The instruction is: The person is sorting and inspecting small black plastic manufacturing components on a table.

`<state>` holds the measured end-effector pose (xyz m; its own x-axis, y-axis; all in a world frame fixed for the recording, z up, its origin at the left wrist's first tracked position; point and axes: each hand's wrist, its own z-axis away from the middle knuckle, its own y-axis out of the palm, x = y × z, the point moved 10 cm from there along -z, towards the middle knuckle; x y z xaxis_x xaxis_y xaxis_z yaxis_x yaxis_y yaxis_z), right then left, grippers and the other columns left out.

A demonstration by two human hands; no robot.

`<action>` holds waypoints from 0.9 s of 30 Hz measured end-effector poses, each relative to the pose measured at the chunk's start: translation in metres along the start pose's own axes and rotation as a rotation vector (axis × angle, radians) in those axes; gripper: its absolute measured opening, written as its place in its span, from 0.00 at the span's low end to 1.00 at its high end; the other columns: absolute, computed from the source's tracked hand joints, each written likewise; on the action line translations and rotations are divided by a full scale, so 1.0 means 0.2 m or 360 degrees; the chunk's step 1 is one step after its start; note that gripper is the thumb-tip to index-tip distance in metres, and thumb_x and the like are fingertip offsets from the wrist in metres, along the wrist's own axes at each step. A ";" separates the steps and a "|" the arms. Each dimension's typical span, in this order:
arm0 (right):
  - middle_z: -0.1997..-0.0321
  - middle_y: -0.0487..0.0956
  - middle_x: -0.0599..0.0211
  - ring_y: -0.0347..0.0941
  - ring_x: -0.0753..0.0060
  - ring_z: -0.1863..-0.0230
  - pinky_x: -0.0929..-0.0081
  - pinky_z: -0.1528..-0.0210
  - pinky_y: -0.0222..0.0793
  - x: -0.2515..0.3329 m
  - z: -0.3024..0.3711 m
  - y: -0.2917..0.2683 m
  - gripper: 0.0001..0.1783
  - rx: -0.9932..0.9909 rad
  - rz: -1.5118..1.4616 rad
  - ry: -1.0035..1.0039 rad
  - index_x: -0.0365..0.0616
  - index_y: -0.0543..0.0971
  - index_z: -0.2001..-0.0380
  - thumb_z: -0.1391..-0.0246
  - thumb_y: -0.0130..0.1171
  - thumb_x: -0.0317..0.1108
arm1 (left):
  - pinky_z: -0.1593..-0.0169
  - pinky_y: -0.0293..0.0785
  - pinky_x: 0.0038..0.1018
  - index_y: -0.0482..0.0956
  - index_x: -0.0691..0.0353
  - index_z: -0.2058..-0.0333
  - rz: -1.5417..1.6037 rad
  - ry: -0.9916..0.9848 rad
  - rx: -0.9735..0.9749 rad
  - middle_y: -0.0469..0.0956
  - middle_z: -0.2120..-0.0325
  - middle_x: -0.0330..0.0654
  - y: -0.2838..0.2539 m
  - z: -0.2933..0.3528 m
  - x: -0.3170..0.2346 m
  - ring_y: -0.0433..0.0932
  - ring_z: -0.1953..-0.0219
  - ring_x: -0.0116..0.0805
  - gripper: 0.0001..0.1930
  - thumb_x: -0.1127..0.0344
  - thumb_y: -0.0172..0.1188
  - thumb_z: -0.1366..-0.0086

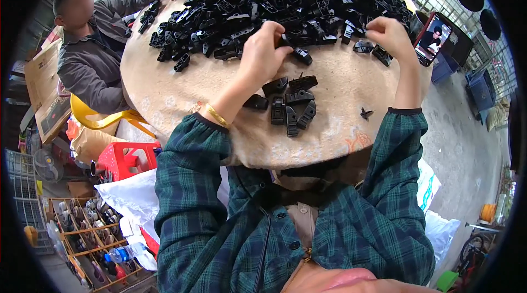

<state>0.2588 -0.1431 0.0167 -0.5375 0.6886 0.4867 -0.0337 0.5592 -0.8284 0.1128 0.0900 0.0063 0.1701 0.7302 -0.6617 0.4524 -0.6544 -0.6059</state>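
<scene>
My left hand (262, 54), with a gold bracelet at the wrist, is curled at the near edge of a heap of black plastic parts (258, 4). A dark piece shows between its thumb and forefinger, and another black plastic part (302, 56) lies just right of the thumb. My right hand (394, 42) is bent over the table's right side, fingers drawn together; what they hold, if anything, is hidden. Below it lie a black part (381, 55) and a part with a shiny face (362, 46). Several black parts (292, 121) form a small group nearer me.
A tan patterned cloth covers the round table (335, 144). One small black piece (365, 113) lies near its front right. A phone (432, 39) stands at the right edge. Across the left side a person (90, 51) sits with hands at the heap. A red stool (123, 158) stands left.
</scene>
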 end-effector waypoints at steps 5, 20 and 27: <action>0.77 0.79 0.57 0.75 0.69 0.76 0.74 0.70 0.70 0.14 0.06 0.18 0.12 0.0346 0.0185 -0.0044 0.33 0.80 0.75 0.65 0.64 0.30 | 0.58 0.77 0.25 0.73 0.68 0.59 0.1109 -0.0386 0.0234 0.75 0.68 0.42 0.01 0.01 0.06 0.76 0.67 0.28 0.14 0.74 0.61 0.46; 0.68 0.76 0.65 0.73 0.79 0.64 0.79 0.60 0.69 0.70 0.21 0.24 0.10 0.0102 -0.0853 -0.0541 0.36 0.72 0.61 0.48 0.55 0.25 | 0.57 0.76 0.22 0.72 0.70 0.55 0.1263 -0.0317 0.0092 0.78 0.65 0.44 0.01 0.04 0.00 0.77 0.65 0.28 0.18 0.77 0.60 0.45; 0.62 0.78 0.58 0.75 0.72 0.60 0.77 0.55 0.71 0.76 0.24 0.21 0.18 0.0017 -0.0970 -0.0641 0.35 0.70 0.55 0.50 0.57 0.22 | 0.57 0.75 0.22 0.73 0.71 0.56 0.1143 -0.0254 0.0126 0.78 0.65 0.45 -0.03 0.04 -0.01 0.77 0.64 0.28 0.16 0.79 0.59 0.45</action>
<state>0.1363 -0.0371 0.0424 -0.6889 0.0321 0.7241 -0.4328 0.7832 -0.4464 0.1031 0.0915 0.0081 0.2683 0.0833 -0.9597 0.2121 -0.9769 -0.0255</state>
